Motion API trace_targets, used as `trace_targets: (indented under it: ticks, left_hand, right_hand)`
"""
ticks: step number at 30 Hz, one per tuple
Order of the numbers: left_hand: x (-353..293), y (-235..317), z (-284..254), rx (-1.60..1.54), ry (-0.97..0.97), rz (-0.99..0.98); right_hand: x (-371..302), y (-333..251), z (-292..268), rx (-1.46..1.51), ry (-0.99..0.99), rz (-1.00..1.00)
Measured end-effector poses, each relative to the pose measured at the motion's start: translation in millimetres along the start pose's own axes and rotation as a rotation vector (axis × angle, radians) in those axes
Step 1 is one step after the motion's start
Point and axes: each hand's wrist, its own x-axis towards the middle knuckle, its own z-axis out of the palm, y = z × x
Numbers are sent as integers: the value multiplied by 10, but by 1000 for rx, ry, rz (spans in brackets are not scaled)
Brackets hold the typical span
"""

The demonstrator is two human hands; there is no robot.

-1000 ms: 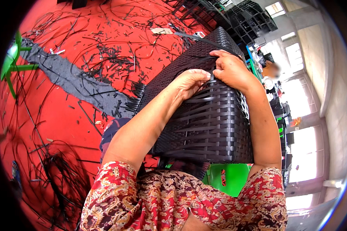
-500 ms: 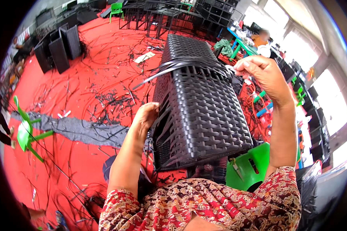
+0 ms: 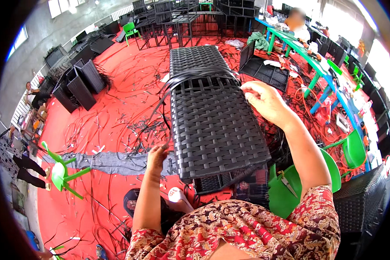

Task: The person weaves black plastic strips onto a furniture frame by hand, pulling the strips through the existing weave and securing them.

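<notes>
In front of me stands a black woven rattan furniture piece (image 3: 216, 125), its broad face turned up toward me. Across it runs a loose bundle of flat black strips (image 3: 199, 77), over a band where the weave is open. My left hand (image 3: 157, 157) is off the near left side, fingers pinched around the lower end of a thin black strip (image 3: 167, 123) hanging from that bundle. At the right edge, beside the bundle, my right hand (image 3: 266, 103) has its fingers curled and pressed together; what they grip is too small to make out.
A green plastic chair (image 3: 286, 197) with scissors (image 3: 289, 185) on it stands at my right. Strip scraps litter the red floor (image 3: 117, 125). A tipped green stool (image 3: 58, 175) lies left. Along the right runs a long green-edged table (image 3: 310, 60); people are farther off.
The woven piece has turned, so its gapped left side no longer shows. My right hand has come down to its right edge. My left hand has moved away from the side gap.
</notes>
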Motion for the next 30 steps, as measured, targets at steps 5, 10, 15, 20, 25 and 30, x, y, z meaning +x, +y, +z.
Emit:
trace_targets:
  ticks: [5,10,15,20,25,30]
  left_hand:
    - [-645,1126,847,444,42,601]
    - [-987,1801,1791,1119,-325,1131]
    - [-523,1684,2007,1551,-227,1152]
    - [-658,1705,2092,1609,-249,1115]
    - [-732,1736,2060,1543,-230,1125]
    - [-738,1752,2003,1560,-210,1144]
  right_hand:
    - [14,-60,83,-124,20,-199]
    - [166,-45,336,-289,-15,-377]
    - [192,-126,508,-428,-4,-386]
    - [110,-166,521,-408,3,-341]
    - [59,-232,562,-339,15,-314]
    - [93,34,398,233,401,-283]
